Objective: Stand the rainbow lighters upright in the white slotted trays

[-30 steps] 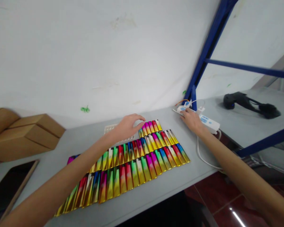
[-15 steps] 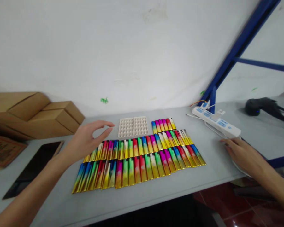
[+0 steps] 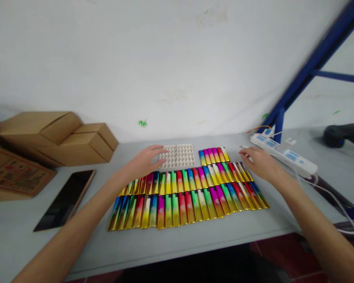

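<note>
Rows of colourful lighters (image 3: 191,192) near bench (image 3: 177,243) front edge, left hand (image 3: 144,161) spread, fingertips on white tray (image 3: 177,156) behind them, right hand (image 3: 261,163) open, holding nothing, over rows' right end

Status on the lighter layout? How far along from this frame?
Done: two long rows of colourful lighters lie side by side on the table, with a short row of five behind. In hand: nothing gripped; the left hand touches the white tray, the right hand hovers at the rows' right end. Left: the tray shows empty.
</note>
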`<state>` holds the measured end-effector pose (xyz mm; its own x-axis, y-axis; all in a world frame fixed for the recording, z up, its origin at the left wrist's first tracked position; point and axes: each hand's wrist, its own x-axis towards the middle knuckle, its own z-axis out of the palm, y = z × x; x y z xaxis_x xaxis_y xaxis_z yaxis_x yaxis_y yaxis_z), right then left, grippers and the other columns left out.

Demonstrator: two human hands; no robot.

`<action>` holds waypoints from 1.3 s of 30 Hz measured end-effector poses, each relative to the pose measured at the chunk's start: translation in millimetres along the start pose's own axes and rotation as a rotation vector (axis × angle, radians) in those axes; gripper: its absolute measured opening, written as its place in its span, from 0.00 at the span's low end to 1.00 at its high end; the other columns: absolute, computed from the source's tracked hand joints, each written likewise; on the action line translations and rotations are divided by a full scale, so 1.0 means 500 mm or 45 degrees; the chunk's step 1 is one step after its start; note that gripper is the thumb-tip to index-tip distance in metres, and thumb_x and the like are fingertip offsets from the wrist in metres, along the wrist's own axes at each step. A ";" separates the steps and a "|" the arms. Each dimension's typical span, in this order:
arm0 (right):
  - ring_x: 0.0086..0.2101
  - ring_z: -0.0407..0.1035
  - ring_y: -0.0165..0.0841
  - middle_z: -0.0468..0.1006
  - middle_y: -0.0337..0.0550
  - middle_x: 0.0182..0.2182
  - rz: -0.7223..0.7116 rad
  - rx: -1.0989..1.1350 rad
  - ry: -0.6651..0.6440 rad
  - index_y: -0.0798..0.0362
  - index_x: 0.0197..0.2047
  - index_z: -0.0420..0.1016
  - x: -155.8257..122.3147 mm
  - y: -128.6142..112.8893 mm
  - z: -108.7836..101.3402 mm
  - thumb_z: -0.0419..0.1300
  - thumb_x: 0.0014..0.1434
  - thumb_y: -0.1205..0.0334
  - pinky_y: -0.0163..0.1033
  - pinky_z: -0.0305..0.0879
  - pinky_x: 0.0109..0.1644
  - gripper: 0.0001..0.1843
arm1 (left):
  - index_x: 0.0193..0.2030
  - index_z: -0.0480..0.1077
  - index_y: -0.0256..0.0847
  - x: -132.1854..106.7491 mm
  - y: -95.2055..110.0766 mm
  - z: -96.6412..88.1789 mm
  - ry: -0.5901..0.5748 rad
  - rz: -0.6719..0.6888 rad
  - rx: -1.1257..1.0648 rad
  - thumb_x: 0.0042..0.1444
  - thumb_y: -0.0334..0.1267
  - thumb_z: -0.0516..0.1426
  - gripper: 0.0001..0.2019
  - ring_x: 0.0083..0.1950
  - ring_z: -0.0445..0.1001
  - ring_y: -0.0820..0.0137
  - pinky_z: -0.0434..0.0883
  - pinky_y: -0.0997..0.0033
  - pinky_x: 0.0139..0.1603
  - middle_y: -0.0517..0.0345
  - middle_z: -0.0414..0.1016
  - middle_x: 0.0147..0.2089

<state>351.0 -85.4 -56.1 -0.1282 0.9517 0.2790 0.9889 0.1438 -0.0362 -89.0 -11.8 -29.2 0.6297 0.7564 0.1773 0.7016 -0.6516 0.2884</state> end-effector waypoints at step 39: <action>0.43 0.75 0.44 0.82 0.50 0.41 -0.433 0.481 -0.239 0.53 0.45 0.75 0.219 -0.181 0.058 0.71 0.55 0.48 0.48 0.69 0.51 0.22 | 0.51 0.75 0.43 -0.057 0.002 -0.005 0.291 -0.052 -0.175 0.69 0.47 0.51 0.16 0.55 0.78 0.61 0.71 0.58 0.62 0.52 0.80 0.54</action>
<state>245.4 13.5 -50.0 -0.4815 0.8617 0.1601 0.7982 0.5066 -0.3259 -107.1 -34.0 -31.3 0.4993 0.7853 0.3660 0.6633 -0.6182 0.4217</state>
